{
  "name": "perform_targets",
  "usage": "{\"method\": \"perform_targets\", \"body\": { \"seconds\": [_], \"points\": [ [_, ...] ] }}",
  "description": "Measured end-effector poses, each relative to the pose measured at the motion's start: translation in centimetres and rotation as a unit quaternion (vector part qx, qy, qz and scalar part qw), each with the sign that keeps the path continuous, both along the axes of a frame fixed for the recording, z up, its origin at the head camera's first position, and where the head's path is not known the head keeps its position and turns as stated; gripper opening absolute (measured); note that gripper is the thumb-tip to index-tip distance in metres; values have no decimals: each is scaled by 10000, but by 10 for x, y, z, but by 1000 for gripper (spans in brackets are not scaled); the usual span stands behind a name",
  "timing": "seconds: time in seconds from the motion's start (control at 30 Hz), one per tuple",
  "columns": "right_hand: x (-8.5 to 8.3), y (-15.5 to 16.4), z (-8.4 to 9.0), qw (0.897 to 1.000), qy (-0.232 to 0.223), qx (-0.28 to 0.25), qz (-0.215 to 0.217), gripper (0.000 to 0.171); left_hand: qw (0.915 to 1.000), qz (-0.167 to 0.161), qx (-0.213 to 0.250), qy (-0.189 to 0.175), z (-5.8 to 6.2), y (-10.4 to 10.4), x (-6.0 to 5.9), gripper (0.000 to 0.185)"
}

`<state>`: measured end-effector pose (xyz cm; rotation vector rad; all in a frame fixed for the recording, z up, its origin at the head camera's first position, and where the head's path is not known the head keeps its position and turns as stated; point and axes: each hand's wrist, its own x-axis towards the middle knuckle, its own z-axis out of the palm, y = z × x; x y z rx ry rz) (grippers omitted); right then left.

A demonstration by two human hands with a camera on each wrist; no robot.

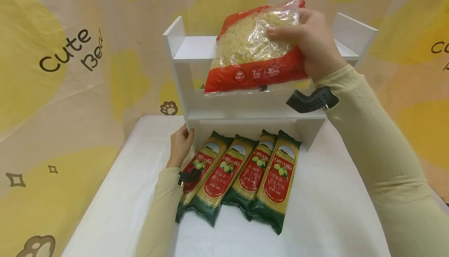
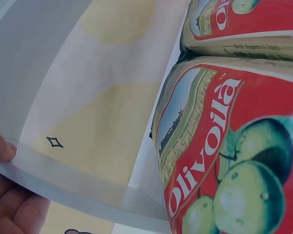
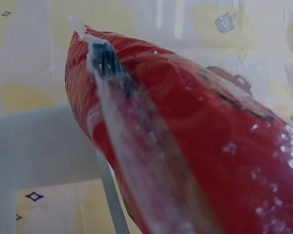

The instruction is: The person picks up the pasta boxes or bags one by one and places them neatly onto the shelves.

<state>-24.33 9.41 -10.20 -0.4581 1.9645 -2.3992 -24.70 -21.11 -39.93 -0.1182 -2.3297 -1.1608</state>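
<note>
Right hand [image 1: 315, 44] fingers grip pasta bag [image 1: 254, 50]; left hand [image 1: 180, 146] fingers clasp shelf [image 1: 191, 50] leg.

A small shelf rack [image 1: 196, 105] stands at the back of the table [image 1: 326, 210]. Four long spaghetti packs [image 1: 242, 175] lie side by side on the table, just in front of the rack. The left hand [image 1: 180, 146] rests on the rack's left side panel, just left of the packs. The right hand [image 1: 312, 42] holds a bag of short pasta [image 1: 254, 50] up in front of the rack's top shelf.
</note>
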Motion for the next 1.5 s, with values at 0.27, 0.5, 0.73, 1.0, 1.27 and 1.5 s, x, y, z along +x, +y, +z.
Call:
{"method": "perform_targets", "body": {
  "seconds": [0.27,0.5,0.73,1.0,1.27,1.5],
  "points": [
    [-37,-35,8,9962,-481,703,-199,44,9998,-27,171,74,-1,2,1,20],
    [-54,-56,10,9831,-920,1569,-217,43,9998,4,124,158,-2,3,4,18],
    [-62,-66,13,9834,-1004,1483,-302,30,9995,-24,-22,303,0,6,3,13],
    [-72,-65,9,9795,-1208,1459,-679,38,9999,-58,11,119,0,12,5,14],
    [-71,-59,9,9737,-1232,1917,26,44,9998,89,75,141,4,11,5,18],
    [-63,-48,8,9703,-789,2262,-337,50,10000,53,71,43,5,6,6,20]
  ]
}}
